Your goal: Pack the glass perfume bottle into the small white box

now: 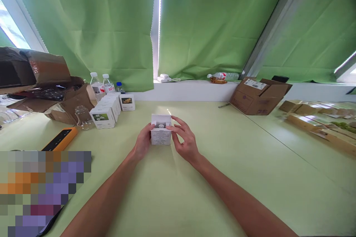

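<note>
In front of me on the table stands a small white cardboard box (161,138), its lid flap raised at the back. A clear, round-topped item (161,126) shows inside the opening. My left hand (144,141) grips the box's left side, thumb at the top edge. On the other side, my right hand (185,142) holds the right edge, with fingertips at the upper rim and side flap. Small print covers the front panel, too fine to read.
Left, a row of white boxes (103,117) stands near bottles (97,85), an orange power strip (61,139) and an open carton (73,100). A brown carton (257,96) sits at the back right, with long cardboard trays (319,129) farther right. Green curtains (222,18) hang behind.
</note>
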